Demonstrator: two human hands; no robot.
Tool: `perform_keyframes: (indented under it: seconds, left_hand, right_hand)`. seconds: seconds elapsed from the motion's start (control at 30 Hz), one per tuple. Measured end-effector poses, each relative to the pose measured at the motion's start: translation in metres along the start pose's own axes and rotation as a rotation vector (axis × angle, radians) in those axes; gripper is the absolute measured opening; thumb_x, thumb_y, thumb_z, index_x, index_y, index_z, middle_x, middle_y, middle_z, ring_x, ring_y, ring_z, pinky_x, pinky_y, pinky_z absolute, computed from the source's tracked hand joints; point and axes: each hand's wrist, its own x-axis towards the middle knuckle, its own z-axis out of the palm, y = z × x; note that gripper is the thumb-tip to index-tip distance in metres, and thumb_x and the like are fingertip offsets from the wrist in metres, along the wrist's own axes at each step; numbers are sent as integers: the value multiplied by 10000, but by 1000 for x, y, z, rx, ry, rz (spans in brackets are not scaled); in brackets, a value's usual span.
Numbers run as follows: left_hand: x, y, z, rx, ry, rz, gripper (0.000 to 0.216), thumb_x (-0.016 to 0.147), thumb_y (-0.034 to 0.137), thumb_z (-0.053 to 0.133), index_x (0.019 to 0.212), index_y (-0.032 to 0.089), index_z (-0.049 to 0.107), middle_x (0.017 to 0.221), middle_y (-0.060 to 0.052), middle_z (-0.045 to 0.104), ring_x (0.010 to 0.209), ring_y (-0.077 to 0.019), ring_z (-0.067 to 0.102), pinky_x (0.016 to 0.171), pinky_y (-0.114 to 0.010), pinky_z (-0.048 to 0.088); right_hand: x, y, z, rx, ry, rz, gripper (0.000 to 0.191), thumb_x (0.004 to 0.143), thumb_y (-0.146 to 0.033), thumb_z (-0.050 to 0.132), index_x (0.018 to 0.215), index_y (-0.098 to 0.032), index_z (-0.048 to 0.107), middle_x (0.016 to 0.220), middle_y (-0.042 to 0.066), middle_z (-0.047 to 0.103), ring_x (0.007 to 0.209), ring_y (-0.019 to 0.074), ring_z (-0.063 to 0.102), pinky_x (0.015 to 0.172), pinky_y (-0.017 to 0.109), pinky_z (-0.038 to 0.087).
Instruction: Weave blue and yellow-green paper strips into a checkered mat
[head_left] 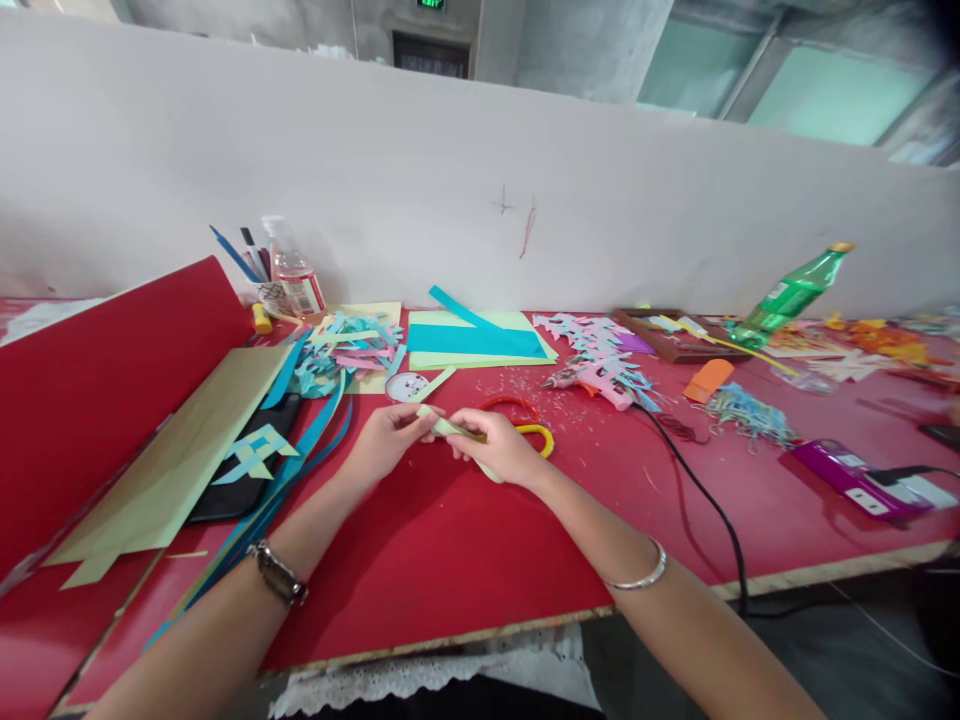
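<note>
Both my hands meet over the middle of the red table. My left hand pinches one end of a pale green paper strip. My right hand is closed round the strip's other end, which sticks out below the palm. Scissors with red and yellow handles lie just behind my right hand. A watch sits on my left wrist and a silver bangle on my right.
A pink glue gun with a black cord lies to the right. Teal and green paper sheets, cut paper scraps, a pen cup, a water bottle, a green bottle and a purple device surround the work spot.
</note>
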Motion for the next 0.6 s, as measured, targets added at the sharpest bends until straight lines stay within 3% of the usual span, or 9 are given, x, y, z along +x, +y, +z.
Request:
perform_keyframes:
  seconds: [0.2,0.33,0.47,0.6]
  left_hand:
    - [1,1,0,-29,77,8,278,660,391,623,776,138,629,671,2,621,650,-134,566,643,-229,441]
    - [1,1,0,-2,53,29,284,670,370,618,851,152,606,643,21,602,606,-120,555,600,-220,436]
    - [-1,2,2,35,77,83,278,681,346,604,889,161,597,598,39,553,559,-102,523,542,-201,409]
    - [-2,3,5,7,17,70,315,676,345,603,936,167,578,661,20,592,622,-124,567,600,-227,444]
  right_hand:
    - [0,-4,-1,-35,12,35,239,807,-367,462,690,-171,533,590,-10,551,537,93,505,519,203,386]
    - [2,-3,-1,-35,18,26,218,809,-341,455,725,-167,556,600,-1,564,551,104,525,547,217,410]
    - [1,-2,1,-60,110,-6,183,776,-348,510,828,-181,566,707,9,591,648,128,550,616,241,417]
    - [1,-2,0,-77,88,2,232,785,-381,497,705,-174,564,624,1,579,591,126,539,586,239,405]
